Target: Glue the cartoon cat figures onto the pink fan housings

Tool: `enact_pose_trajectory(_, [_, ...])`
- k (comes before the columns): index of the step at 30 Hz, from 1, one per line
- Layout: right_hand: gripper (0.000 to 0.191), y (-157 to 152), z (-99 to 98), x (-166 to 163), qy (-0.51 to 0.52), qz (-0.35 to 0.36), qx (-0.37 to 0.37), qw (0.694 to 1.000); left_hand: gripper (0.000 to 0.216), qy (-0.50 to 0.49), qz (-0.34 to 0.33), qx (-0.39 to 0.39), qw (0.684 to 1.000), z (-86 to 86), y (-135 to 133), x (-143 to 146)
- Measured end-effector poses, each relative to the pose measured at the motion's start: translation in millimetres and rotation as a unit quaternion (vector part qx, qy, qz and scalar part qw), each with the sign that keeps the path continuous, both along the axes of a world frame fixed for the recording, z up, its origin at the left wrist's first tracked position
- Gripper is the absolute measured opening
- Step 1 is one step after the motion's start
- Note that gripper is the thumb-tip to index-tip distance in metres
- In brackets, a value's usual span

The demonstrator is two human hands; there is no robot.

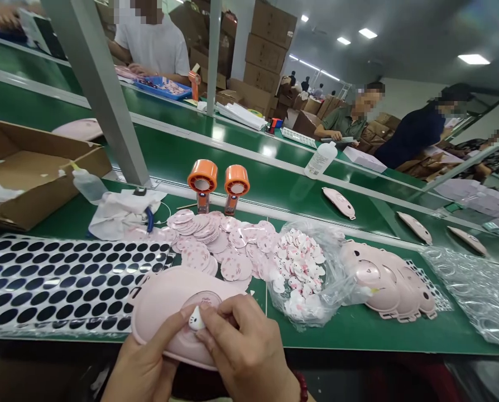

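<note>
At lower centre, the left hand [143,357] clasps a pink plastic case [166,293]; the right hand [245,340] narrowly pinches a white cat-shaped piece [196,319], which a slip could misplace.

Left hand [143,360] and right hand [245,349]: fingertips pinching one small white cat-face sticker [196,319] above a pink plastic shell [169,293]. Just beyond, on the green desk [350,329]: round pink stickers [203,237], a bag of white cat stickers [300,273], a black-dotted sheet [52,285].
</note>
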State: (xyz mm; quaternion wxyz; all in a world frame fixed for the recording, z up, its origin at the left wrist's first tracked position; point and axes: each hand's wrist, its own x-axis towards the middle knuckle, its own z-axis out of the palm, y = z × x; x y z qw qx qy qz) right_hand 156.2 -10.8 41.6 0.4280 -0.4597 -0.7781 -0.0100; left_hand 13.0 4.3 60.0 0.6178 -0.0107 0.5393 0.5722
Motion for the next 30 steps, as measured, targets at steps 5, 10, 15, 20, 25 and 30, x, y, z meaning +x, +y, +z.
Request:
enact_pose_trajectory(5, [0.031,-4.7,-11.1,-1.2,-0.123,0.032,0.012,0.992,0.043,0.017,0.000,-0.012,1.000,0.1,0.0,0.3])
enact_pose_trajectory(10, [0.031,-1.0,-16.2,0.9,-0.117,0.075,0.027,0.990,0.055,0.051,-0.009,0.004,0.999,-4.5,0.4,-0.1])
enact_pose_trajectory(15, [0.036,10.3,-8.0,9.7,0.132,-0.002,-0.166,0.977,0.080,0.040,-0.015,0.013,0.999,-7.1,1.0,-6.6])
enact_pose_trajectory(20, [0.042,13.0,-10.2,5.8,0.303,-0.012,-0.278,0.911,0.100,0.042,-0.054,0.019,0.997,-14.5,-5.4,-8.2])
enact_pose_trajectory(25, [0.040,15.4,-9.1,8.4,0.297,-0.004,-0.242,0.924,0.100,0.066,-0.081,0.052,0.993,-14.2,-4.3,-1.5])
enact_pose_trajectory(30, [0.068,16.2,-21.2,15.1,0.123,0.002,-0.155,0.980,0.110,0.087,-0.072,0.027,0.993,-10.5,7.5,-0.9])
